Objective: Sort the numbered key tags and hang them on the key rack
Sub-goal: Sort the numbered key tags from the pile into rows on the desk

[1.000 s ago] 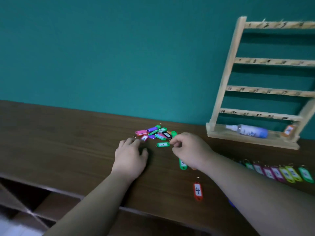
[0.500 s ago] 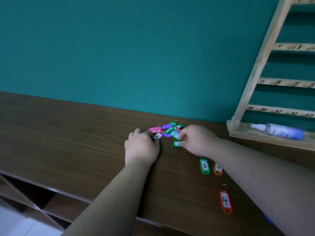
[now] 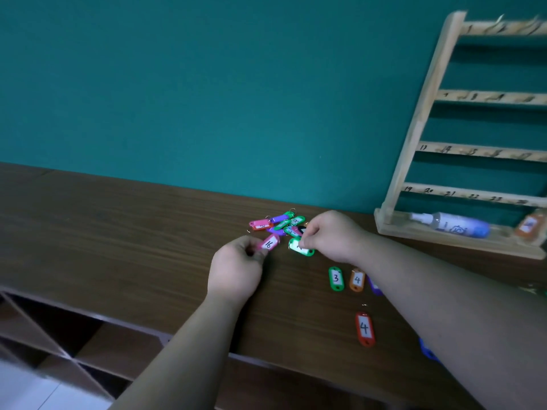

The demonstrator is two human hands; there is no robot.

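Note:
A small pile of coloured key tags (image 3: 281, 224) lies on the brown wooden table (image 3: 118, 232) near the wall. My left hand (image 3: 236, 267) pinches a pink tag marked 16 (image 3: 270, 243) at the pile's near edge. My right hand (image 3: 333, 235) pinches a green tag (image 3: 300, 247) just right of it. Sorted tags lie closer to me: a green 3 (image 3: 336, 278), an orange 4 (image 3: 357, 280) and a red 4 (image 3: 365, 329). The wooden key rack (image 3: 420, 137) with numbered hook rails stands at the right against the wall.
A white and blue bottle (image 3: 450, 224) and an orange tag (image 3: 528, 224) lie on the rack's base. A purple tag (image 3: 375, 287) and a blue tag (image 3: 427, 350) peek out beside my right forearm. Open shelf compartments (image 3: 59, 335) sit under the table's front edge.
My left hand has drawn the pink 16 tag out of the pile toward me. My right hand stays at the pile on the green tag. The camera has swung right, showing more of the rack.

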